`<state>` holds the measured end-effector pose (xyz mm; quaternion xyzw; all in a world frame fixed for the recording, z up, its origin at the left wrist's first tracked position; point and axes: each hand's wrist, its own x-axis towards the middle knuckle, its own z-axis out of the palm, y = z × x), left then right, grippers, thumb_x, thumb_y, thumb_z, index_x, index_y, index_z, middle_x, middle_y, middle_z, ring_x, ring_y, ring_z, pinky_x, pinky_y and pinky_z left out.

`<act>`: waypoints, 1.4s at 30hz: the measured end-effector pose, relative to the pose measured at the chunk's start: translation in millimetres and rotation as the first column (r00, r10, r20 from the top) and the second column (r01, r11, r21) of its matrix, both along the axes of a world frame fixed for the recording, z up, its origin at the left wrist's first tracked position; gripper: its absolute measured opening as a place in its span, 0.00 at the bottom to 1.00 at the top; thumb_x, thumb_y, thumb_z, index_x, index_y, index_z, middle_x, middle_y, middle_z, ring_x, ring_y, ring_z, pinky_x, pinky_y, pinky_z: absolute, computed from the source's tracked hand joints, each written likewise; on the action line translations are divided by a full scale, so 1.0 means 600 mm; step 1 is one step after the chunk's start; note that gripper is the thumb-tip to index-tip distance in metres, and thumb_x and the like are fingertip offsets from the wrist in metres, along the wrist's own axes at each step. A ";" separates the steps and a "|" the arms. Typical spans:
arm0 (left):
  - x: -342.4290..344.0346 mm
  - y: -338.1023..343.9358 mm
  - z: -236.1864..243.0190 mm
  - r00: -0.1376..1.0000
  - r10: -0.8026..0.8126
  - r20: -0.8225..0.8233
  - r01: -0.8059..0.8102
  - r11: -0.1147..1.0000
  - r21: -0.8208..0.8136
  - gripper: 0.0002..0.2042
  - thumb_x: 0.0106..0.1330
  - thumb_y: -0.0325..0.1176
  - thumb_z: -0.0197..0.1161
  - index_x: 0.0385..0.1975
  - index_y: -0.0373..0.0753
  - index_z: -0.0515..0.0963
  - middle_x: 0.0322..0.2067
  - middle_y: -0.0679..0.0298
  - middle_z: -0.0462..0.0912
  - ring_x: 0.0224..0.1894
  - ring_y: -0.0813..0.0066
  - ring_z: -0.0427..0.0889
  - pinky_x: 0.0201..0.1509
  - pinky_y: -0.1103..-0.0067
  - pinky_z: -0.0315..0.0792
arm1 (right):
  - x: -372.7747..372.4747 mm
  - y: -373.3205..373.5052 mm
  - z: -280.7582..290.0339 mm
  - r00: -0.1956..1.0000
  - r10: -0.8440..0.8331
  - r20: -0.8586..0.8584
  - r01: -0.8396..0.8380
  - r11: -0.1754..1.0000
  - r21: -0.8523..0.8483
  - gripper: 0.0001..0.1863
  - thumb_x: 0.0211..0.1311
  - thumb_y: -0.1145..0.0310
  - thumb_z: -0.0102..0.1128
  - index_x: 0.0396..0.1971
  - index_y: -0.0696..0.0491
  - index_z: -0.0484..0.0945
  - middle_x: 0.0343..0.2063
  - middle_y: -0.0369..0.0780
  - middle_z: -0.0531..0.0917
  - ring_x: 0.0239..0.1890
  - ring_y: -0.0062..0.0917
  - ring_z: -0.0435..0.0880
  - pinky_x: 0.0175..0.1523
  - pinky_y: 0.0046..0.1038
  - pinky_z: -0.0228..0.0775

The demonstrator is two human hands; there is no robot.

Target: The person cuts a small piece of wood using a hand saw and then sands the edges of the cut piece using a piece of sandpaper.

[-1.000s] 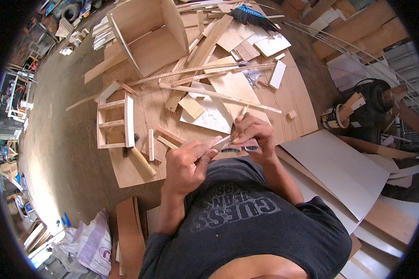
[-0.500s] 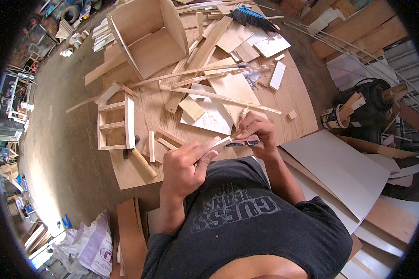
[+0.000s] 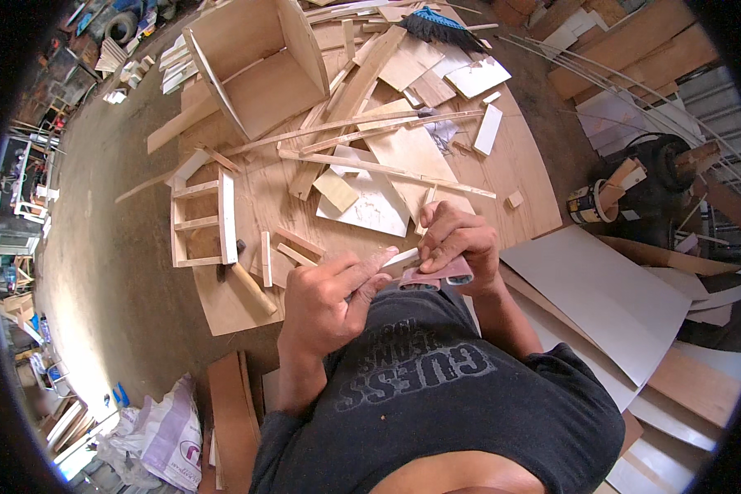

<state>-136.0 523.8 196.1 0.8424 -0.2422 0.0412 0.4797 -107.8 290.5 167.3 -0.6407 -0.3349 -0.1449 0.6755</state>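
My left hand is closed on a slim pale wood strip, its thumb and fingertips pinching the lower-left end. My right hand grips a pinkish piece of what looks like sandpaper, pressed on the strip, whose far end rises past the fingers. Both hands are above the near edge of a plywood work surface, in front of my dark shirt. Left of them, a small wooden frame with rungs lies beside a wooden-handled hammer and short offcuts.
An open plywood box stands at the back, near a blue broom head. Boards and long strips cover the surface. To the right are a bucket of scraps, a black drum and leaning white panels. A sack lies lower left.
My right hand has shifted slightly right and down with the pink piece. My left hand has moved a little left and down, still holding the strip.
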 end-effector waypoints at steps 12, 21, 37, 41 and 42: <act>0.009 -0.011 -0.004 1.000 -0.022 0.007 0.022 0.998 0.056 0.18 0.63 0.32 0.73 0.54 0.47 0.88 0.23 0.59 0.82 0.20 0.64 0.79 0.25 0.71 0.71 | -0.006 -0.031 -0.040 0.995 -0.064 -0.078 0.063 0.998 -0.007 0.08 0.53 0.67 0.80 0.29 0.53 0.90 0.30 0.38 0.86 0.32 0.25 0.83 0.42 0.29 0.72; 0.011 -0.020 0.001 1.000 -0.029 0.000 0.029 0.999 0.039 0.17 0.64 0.32 0.73 0.53 0.47 0.88 0.23 0.59 0.81 0.19 0.63 0.78 0.25 0.70 0.70 | -0.004 -0.045 -0.032 0.996 -0.079 -0.052 0.077 0.996 -0.035 0.10 0.59 0.62 0.77 0.29 0.55 0.89 0.30 0.39 0.86 0.33 0.28 0.82 0.46 0.33 0.73; 0.002 -0.013 -0.022 0.998 -0.020 -0.051 0.019 0.999 -0.039 0.16 0.64 0.33 0.72 0.52 0.47 0.88 0.24 0.57 0.83 0.21 0.61 0.79 0.26 0.69 0.72 | -0.006 -0.013 0.001 0.996 0.047 -0.080 -0.042 0.997 0.060 0.07 0.54 0.69 0.81 0.27 0.50 0.87 0.29 0.35 0.86 0.33 0.22 0.82 0.51 0.34 0.69; 0.000 -0.007 -0.019 0.999 -0.010 -0.039 0.009 1.000 -0.009 0.16 0.63 0.32 0.72 0.51 0.46 0.89 0.25 0.57 0.83 0.22 0.61 0.81 0.27 0.69 0.73 | 0.006 -0.038 -0.038 0.999 -0.048 -0.015 0.048 0.998 -0.033 0.08 0.58 0.65 0.78 0.30 0.54 0.89 0.28 0.37 0.84 0.31 0.24 0.80 0.39 0.29 0.69; 0.000 -0.005 -0.023 0.998 -0.009 -0.066 0.009 1.000 -0.008 0.16 0.62 0.31 0.72 0.51 0.46 0.89 0.24 0.57 0.83 0.22 0.60 0.81 0.28 0.69 0.74 | 0.002 -0.035 -0.038 0.998 -0.040 -0.057 0.040 0.999 -0.004 0.07 0.58 0.67 0.78 0.29 0.54 0.89 0.29 0.37 0.85 0.31 0.24 0.80 0.39 0.29 0.69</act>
